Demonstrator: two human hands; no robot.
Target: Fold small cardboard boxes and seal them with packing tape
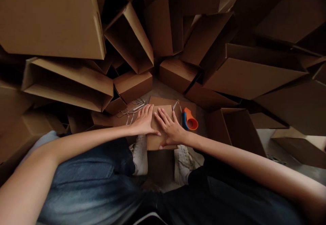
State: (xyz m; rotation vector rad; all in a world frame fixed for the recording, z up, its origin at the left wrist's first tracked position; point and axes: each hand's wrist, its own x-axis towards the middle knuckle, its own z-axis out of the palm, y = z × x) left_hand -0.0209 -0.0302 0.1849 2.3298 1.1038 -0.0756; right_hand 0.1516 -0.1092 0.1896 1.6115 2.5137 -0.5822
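Note:
A small flat cardboard box (pixel 155 142) lies between my shoes, on top of a larger cardboard sheet (pixel 160 101). My left hand (pixel 145 121) rests along its left side, fingers stretched forward and thumb reaching over the top. Spread across the right part of the top is my right hand (pixel 171 128), palm down. Just right of the box stands an orange and blue tape dispenser (pixel 189 120); neither hand touches it. Thin pale strips (pixel 136 109) lie in a tangle beyond my left fingers.
Piled cardboard boxes surround me, some with open ends, such as a long box (pixel 68 82) at left and a wide box (pixel 254 77) at right. A small closed box (pixel 133 85) sits just ahead. My white shoes (pixel 140 157) flank the work spot on the grey floor.

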